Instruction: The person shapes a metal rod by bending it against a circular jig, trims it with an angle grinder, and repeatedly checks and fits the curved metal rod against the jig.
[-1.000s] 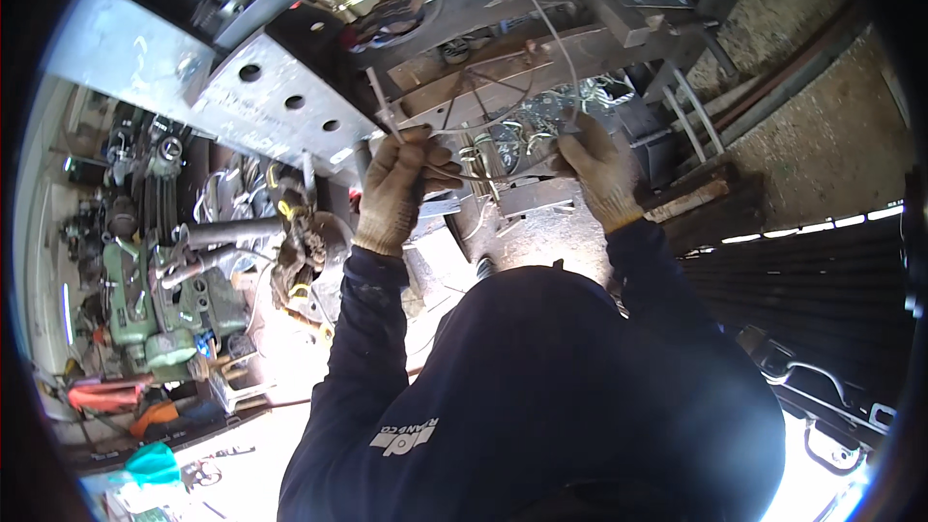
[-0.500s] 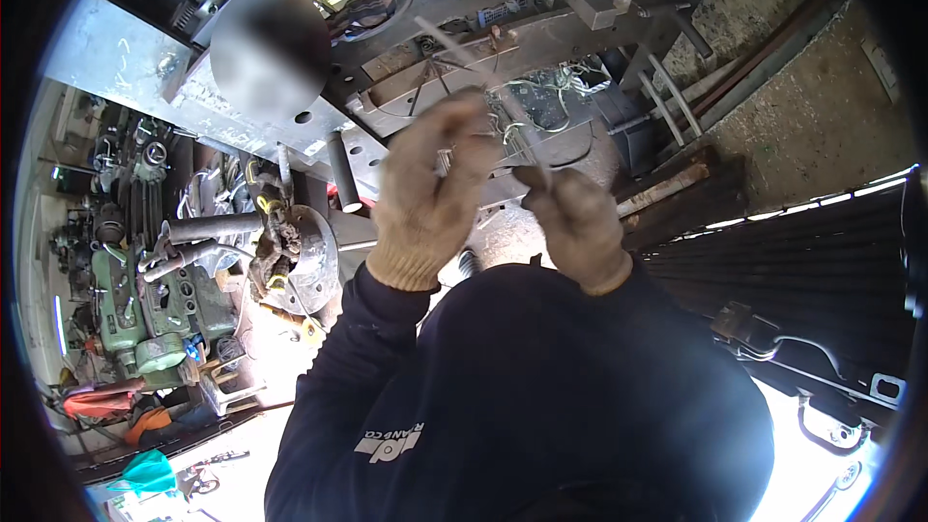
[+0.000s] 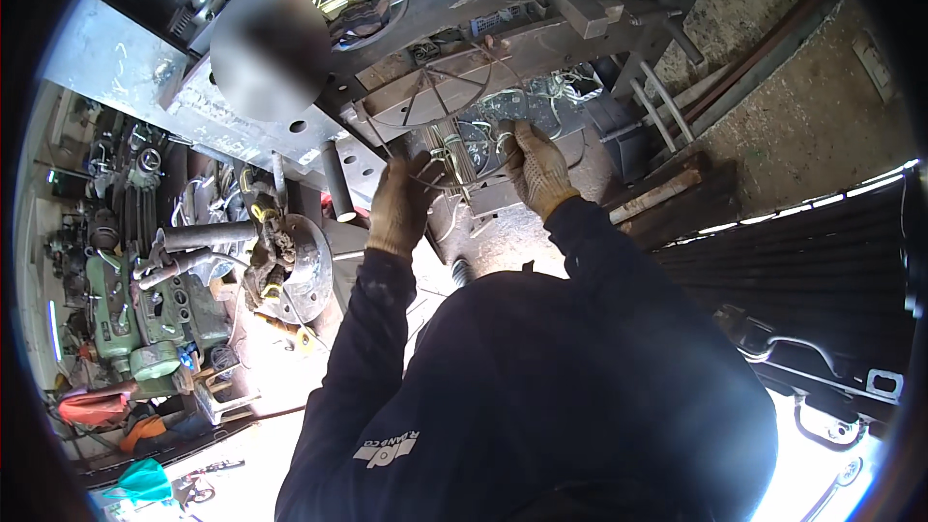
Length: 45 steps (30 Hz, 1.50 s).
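A thin round metal hoop with spokes [image 3: 456, 76] is in front of me, its face turned partly toward me. My left hand [image 3: 394, 213], in a beige work glove, is closed at the hoop's near left edge, some of its fingers hidden. In a matching glove, my right hand [image 3: 541, 172] grips the near right edge, with fingers and thumb closed on the rim. Beyond and below the hoop lie a bundle of thin rods [image 3: 457, 157] and a dark plate with pale cord [image 3: 570, 87].
A steel beam with holes [image 3: 232, 126] runs along the left front. Beside it a short pipe [image 3: 337, 182] sticks out. Farther left are a round metal stand [image 3: 307, 275] with gloves on it and green machinery [image 3: 114, 304]. Timber [image 3: 667, 188] lies to the right.
The hoop has turned from nearly edge-on to showing its spokes. My left hand has moved down and onto its rim; my right hand has shifted slightly left and forward.
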Tool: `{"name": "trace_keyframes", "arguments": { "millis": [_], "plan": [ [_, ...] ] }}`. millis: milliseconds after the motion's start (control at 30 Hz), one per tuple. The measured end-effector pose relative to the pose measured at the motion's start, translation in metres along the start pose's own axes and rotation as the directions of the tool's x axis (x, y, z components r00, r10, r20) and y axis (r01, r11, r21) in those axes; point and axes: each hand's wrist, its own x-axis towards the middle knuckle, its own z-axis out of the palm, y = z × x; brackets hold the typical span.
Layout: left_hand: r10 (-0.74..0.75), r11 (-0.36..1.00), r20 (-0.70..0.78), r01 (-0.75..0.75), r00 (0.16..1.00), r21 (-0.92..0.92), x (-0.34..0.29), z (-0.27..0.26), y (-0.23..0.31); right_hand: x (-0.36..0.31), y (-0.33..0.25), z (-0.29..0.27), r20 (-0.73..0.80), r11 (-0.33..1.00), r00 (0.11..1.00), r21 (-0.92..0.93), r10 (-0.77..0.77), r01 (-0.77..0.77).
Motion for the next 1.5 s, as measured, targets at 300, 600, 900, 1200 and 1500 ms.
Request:
{"name": "trace_keyframes", "arguments": {
  "millis": [300,600,900,1200,1500],
  "plan": [
    [-0.096,0.985,-0.102,0.109,0.990,0.131,0.058,-0.016,0.065,-0.004,0.018,0.040,-0.011,0.992,0.992,-0.025,0.126,-0.127],
    [-0.063,0.957,0.053,0.045,0.997,0.288,0.035,-0.010,0.048,0.026,-0.009,0.033,-0.030,0.989,0.995,-0.106,0.100,-0.102],
    [-0.170,0.984,-0.126,0.162,0.977,-0.067,-0.016,0.021,0.026,0.026,-0.035,0.012,0.117,0.959,0.964,-0.186,0.238,-0.214],
    [-0.060,0.966,-0.044,0.070,0.997,0.251,0.024,-0.010,0.074,0.001,-0.010,0.044,0.114,0.971,0.977,-0.177,0.180,-0.158],
    [0.024,0.987,0.062,-0.034,0.998,0.157,-0.008,-0.006,0.081,-0.020,-0.034,0.041,0.220,0.920,0.972,-0.393,0.083,0.011]
  ]
}}
